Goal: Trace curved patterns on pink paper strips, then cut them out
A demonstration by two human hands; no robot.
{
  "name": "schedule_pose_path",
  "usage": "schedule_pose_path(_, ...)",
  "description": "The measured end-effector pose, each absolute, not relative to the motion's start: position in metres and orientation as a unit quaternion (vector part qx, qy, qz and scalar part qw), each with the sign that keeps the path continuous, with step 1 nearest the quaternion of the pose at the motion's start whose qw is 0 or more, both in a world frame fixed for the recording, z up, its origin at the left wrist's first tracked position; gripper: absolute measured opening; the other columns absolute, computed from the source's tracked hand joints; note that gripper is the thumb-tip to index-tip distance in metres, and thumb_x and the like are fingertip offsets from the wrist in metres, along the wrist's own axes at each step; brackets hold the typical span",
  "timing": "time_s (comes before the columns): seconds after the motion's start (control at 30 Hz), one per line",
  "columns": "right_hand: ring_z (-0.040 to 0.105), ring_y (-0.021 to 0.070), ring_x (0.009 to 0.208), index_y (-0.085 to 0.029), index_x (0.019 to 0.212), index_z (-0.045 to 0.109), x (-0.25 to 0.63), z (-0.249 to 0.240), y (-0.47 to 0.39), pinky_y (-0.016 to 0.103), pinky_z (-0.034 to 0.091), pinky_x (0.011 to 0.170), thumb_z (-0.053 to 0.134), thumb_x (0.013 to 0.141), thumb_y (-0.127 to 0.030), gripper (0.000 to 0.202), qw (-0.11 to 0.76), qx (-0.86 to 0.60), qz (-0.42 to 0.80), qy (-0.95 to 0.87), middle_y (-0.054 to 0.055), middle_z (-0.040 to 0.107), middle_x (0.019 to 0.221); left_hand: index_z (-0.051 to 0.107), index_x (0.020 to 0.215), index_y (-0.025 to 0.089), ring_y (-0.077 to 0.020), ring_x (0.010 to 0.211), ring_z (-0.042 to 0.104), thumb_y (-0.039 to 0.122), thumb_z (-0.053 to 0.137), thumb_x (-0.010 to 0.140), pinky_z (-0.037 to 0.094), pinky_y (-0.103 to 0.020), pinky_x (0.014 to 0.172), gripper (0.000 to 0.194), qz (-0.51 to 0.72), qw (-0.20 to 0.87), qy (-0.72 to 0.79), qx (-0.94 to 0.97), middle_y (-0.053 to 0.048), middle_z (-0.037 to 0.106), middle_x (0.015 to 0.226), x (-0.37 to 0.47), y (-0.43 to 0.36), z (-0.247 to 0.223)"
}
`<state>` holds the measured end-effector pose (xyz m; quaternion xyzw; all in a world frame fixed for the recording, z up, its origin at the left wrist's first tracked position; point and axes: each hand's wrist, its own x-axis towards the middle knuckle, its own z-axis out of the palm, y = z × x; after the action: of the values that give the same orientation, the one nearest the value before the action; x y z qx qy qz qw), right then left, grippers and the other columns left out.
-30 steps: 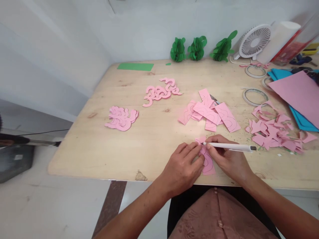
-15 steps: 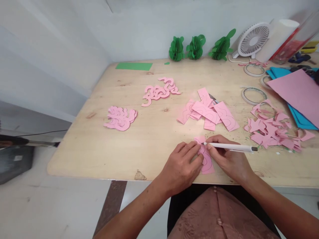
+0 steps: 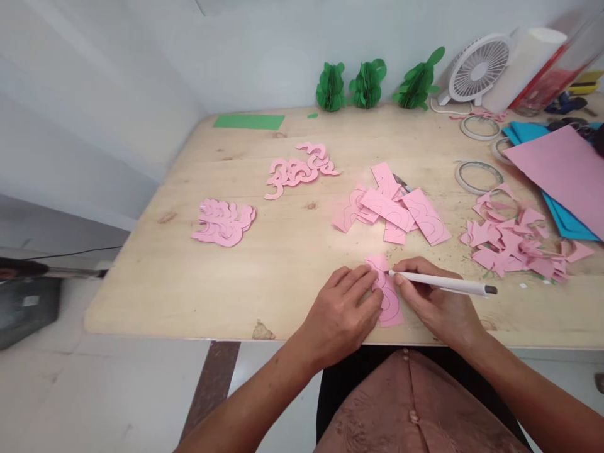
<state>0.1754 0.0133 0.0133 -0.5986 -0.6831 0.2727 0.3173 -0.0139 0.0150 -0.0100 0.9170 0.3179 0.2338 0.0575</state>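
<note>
Right hand point(image 3: 441, 309) pinches the pen point(image 3: 443, 282), tip seemingly touching the pink strip point(image 3: 391, 306) just left, lengthwise from the body; left hand point(image 3: 340, 311), unclenched, presses it.

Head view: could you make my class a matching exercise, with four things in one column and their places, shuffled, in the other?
Things
1. Pen
2. Fan
3. Green strip
4. Blue sheets

Places
A. partly under a pink sheet
B. flat near the table's far left corner
C. in the right hand
D. standing to the right of the green figures

Right pairs: 1-C, 2-D, 3-B, 4-A
</note>
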Motion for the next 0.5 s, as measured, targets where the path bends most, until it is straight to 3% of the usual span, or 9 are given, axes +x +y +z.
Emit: schedule_pose_path(0.5, 0.054, 0.0106, 0.056, -0.021, 0.084, 0.062, 0.176, 0.0132, 0.0091, 0.021, 0.042, 0.053, 0.056, 0.086, -0.024, 0.007, 0.333, -0.599, 0.265, -0.678, -0.002, 0.065, 0.071, 0.06, 0.11, 0.012, -0.0271, 0.12, 0.054, 0.019, 0.051, 0.091, 0.045, -0.043, 0.096, 0.022, 0.246, 0.064, 0.319, 0.913, -0.015, 0.063, 0.12, -0.0138, 0.015, -0.0119)
